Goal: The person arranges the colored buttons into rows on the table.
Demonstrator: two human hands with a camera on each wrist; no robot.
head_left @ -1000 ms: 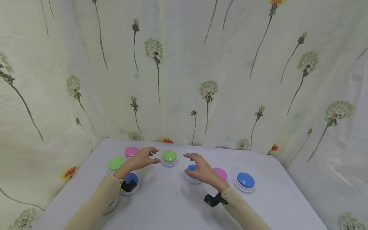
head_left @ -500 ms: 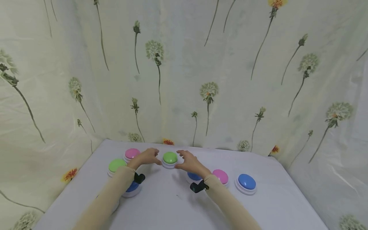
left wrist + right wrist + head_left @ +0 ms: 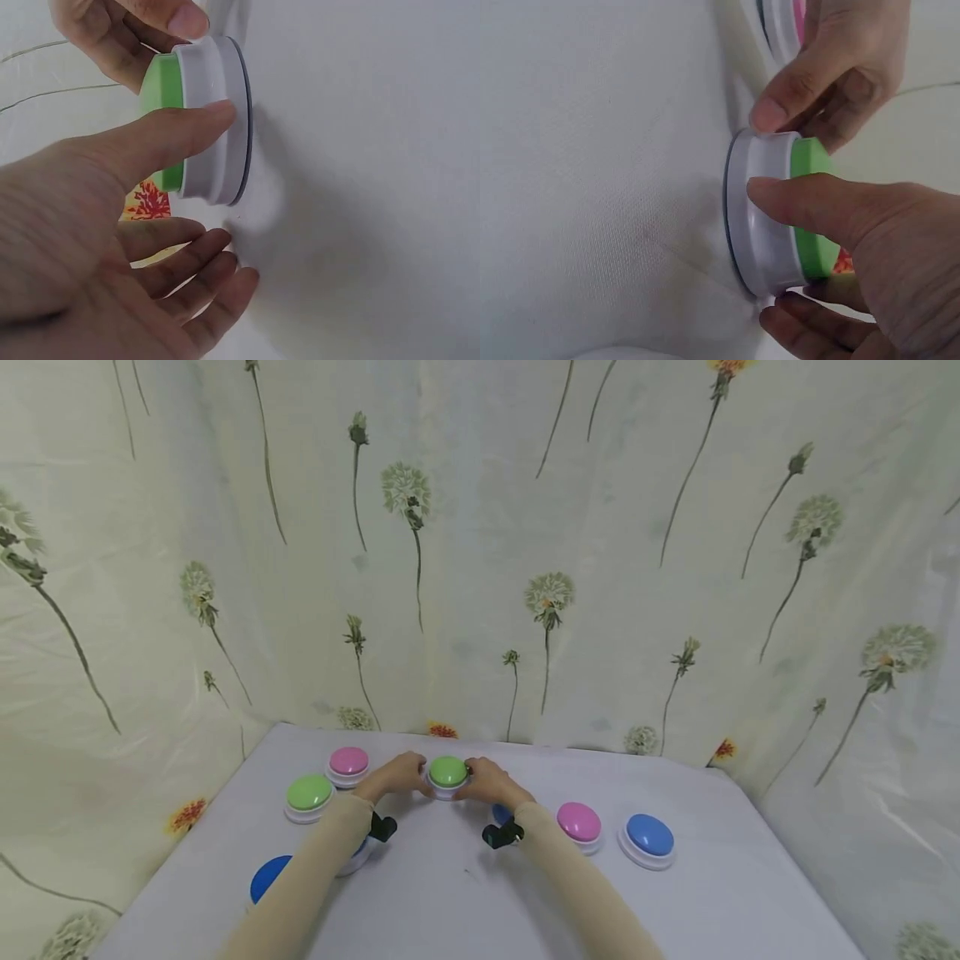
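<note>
A green push button on a white base stands at the back middle of the white table. My left hand holds it from the left and my right hand from the right. In the left wrist view my left hand has its thumb on the white base of the green button, with its fingers reaching past the far side. The right wrist view shows my right hand with its thumb on the base of the green button and its fingers curled behind it.
Other buttons stand around: pink and green at the left, blue near the left front, pink and blue at the right. One blue button is partly hidden by my right wrist. A flowered curtain hangs behind.
Both hands have moved forward and closed in on the back green button from either side. A second ago they hovered apart, nearer to me, over other buttons.
</note>
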